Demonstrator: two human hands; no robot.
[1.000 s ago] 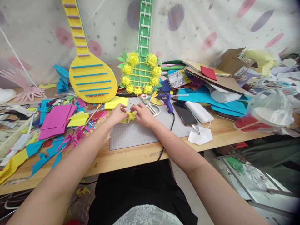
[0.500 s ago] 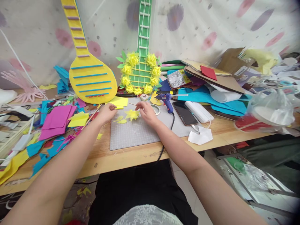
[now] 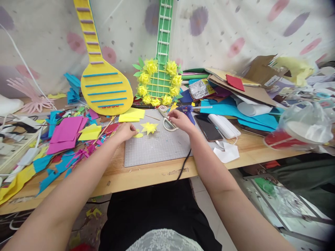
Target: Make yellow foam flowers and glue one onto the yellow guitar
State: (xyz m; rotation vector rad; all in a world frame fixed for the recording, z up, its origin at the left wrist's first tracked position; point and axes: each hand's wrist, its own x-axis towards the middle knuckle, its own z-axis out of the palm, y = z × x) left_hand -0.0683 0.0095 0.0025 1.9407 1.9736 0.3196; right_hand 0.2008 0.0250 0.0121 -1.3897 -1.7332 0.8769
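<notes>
My left hand is at the left edge of the grey cutting mat. Its fingers are pinched together at the yellow paper petals and partly hide them. To the right of these lies a pointed yellow paper flower, touched by neither hand. My right hand, fingers apart and slightly curled, hovers over a white loop that looks like a scissors handle. Just behind that hand is a blue glue gun, partly covered by it.
A yellow lute-shaped craft and a green one with yellow flowers lean on the wall. Paper scraps crowd the left. A phone, power bank and lidded tub stand right. The glue gun's cord crosses the table edge.
My right hand has moved right, away from the yellow flower, to the white loop and glue gun. My left hand has come down and right onto the petals. The view has shifted slightly.
</notes>
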